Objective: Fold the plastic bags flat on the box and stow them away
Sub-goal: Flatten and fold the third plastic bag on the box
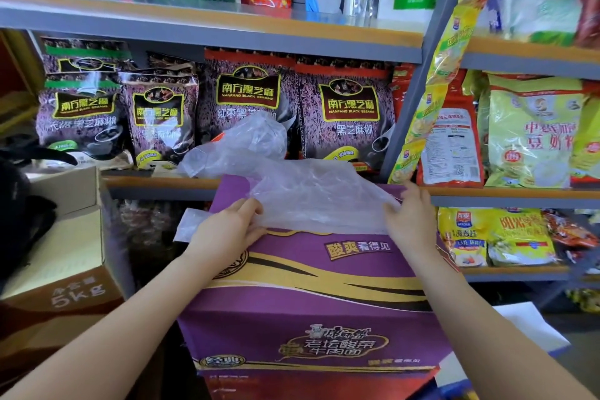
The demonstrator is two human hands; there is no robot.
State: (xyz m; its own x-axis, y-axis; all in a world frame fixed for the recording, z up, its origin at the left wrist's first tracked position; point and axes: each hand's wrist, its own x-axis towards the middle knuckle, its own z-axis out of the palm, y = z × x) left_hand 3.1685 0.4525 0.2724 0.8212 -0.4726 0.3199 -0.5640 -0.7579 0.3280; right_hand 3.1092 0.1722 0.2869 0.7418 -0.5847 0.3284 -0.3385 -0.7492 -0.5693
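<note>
A clear plastic bag (311,195) lies spread on the far part of a purple cardboard box (311,273). My left hand (227,230) grips the bag's near left edge, thumb on top. My right hand (410,217) holds the bag's right edge between thumb and fingers. A second, crumpled clear bag (240,146) sits behind on the shelf edge, leaning on the black sesame packs. A strip of plastic (191,224) hangs off the box's left side beside my left hand.
Grey metal shelves (227,32) packed with food packets stand right behind the box. An open brown carton (65,253) marked 5kg is at the left, with a dark object on it. White paper (532,328) lies low at the right.
</note>
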